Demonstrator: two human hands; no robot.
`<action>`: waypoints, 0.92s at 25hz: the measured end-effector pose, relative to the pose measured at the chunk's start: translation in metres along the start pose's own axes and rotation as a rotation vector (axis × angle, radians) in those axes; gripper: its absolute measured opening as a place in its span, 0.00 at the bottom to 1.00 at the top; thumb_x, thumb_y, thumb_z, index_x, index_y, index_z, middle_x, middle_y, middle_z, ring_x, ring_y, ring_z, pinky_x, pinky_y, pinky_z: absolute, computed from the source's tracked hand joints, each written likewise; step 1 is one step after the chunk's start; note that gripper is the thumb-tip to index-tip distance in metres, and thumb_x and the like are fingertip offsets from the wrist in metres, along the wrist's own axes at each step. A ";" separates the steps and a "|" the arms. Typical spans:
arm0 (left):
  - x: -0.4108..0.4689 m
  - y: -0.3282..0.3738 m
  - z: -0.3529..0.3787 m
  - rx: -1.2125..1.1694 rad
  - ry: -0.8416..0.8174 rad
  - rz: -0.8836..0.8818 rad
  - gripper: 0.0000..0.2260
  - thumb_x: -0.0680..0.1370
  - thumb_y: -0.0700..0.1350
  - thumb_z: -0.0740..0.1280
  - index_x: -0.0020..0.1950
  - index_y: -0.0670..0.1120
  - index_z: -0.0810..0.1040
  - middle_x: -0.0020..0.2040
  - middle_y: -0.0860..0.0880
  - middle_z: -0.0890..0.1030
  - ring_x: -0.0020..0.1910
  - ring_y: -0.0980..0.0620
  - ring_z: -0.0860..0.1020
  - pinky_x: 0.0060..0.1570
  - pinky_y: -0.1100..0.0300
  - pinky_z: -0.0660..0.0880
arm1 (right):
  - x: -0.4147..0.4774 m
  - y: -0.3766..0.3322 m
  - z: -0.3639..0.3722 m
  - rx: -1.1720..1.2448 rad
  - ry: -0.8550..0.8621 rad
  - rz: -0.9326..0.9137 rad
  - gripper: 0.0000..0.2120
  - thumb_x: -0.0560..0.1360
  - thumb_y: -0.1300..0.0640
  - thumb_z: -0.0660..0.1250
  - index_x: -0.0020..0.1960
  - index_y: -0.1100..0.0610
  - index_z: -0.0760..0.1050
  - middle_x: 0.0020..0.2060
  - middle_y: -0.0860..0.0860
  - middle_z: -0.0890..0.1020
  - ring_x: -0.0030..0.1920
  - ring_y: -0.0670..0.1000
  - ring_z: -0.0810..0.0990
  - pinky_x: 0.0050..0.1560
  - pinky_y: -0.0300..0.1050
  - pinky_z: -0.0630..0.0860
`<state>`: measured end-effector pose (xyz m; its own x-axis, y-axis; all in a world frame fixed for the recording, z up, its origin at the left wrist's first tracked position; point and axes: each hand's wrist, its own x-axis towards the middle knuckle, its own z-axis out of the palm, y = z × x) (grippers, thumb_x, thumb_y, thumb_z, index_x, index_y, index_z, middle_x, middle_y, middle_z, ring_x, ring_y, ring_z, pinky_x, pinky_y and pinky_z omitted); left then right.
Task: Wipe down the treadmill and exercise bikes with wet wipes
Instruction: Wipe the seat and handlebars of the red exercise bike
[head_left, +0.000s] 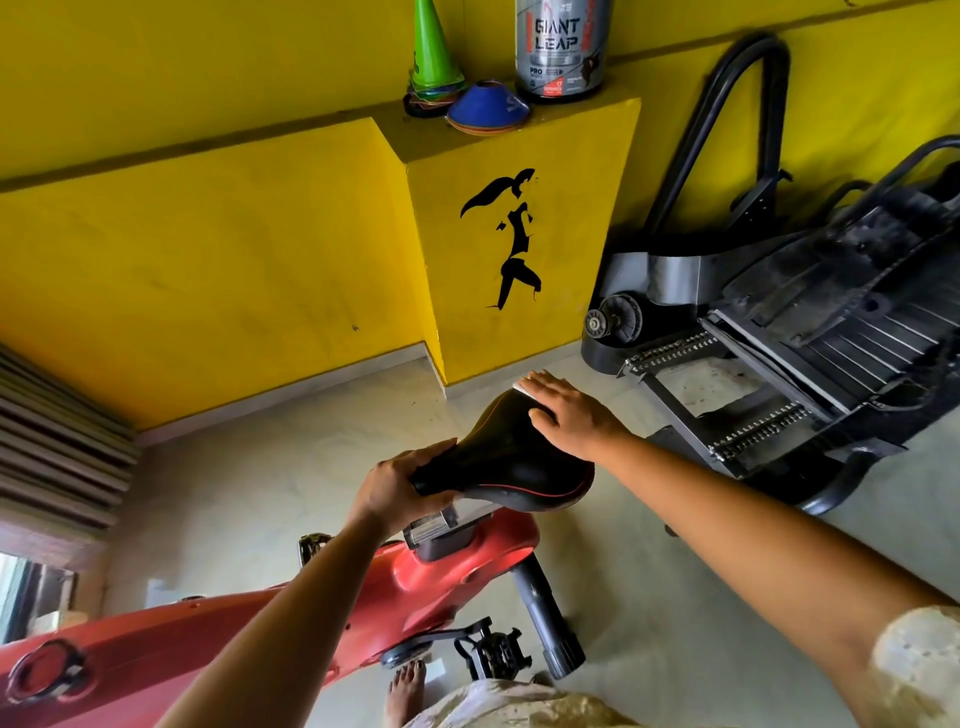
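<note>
- Yellow wall (234, 249) fills the background.
- Black treadmill (810, 332) sits at the right beside the wall, tilted with its underside showing.
- Red exercise bike (441, 571) stands below, with its black saddle (498, 457) on top.
- Left hand (395, 488) curls its fingers round the saddle's near edge.
- Right hand (571, 415) lies flat with straight fingers, pressing on the saddle's far end.
- White wet wipe (521, 388) shows under those fingertips.

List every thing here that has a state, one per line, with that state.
left hand, grips one end of the saddle
right hand, flat, pressing the wet wipe on the saddle
wet wipe, mostly hidden under the right hand's fingers
saddle, mounted on the red exercise bike
supplement tub, upright on the ledge
green cone, upright on stacked discs
</note>
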<state>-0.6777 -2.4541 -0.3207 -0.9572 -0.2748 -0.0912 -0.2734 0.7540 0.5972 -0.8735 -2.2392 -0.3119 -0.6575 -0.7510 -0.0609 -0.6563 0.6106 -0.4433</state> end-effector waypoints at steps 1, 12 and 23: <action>-0.001 0.000 0.000 -0.005 -0.003 -0.006 0.31 0.70 0.51 0.78 0.70 0.62 0.71 0.60 0.51 0.82 0.57 0.49 0.80 0.54 0.56 0.76 | 0.008 -0.011 0.001 -0.021 -0.006 0.025 0.25 0.80 0.47 0.53 0.76 0.48 0.61 0.76 0.50 0.60 0.76 0.49 0.56 0.73 0.52 0.61; -0.002 0.001 0.002 -0.074 0.015 -0.118 0.27 0.64 0.56 0.78 0.60 0.52 0.75 0.53 0.52 0.83 0.52 0.47 0.82 0.49 0.55 0.77 | 0.007 -0.003 -0.006 -0.156 -0.016 -0.219 0.34 0.74 0.40 0.43 0.75 0.53 0.63 0.75 0.52 0.63 0.76 0.50 0.59 0.76 0.49 0.52; -0.009 -0.008 0.010 -0.215 0.118 -0.106 0.28 0.62 0.50 0.82 0.59 0.48 0.80 0.52 0.51 0.82 0.50 0.50 0.81 0.43 0.74 0.69 | -0.003 -0.020 -0.005 -0.237 -0.021 -0.338 0.31 0.75 0.45 0.44 0.74 0.53 0.64 0.74 0.52 0.65 0.75 0.50 0.60 0.75 0.48 0.45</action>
<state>-0.6676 -2.4516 -0.3325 -0.9031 -0.4226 -0.0766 -0.3332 0.5769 0.7458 -0.8601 -2.2474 -0.2985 -0.3842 -0.9226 0.0340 -0.9027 0.3676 -0.2234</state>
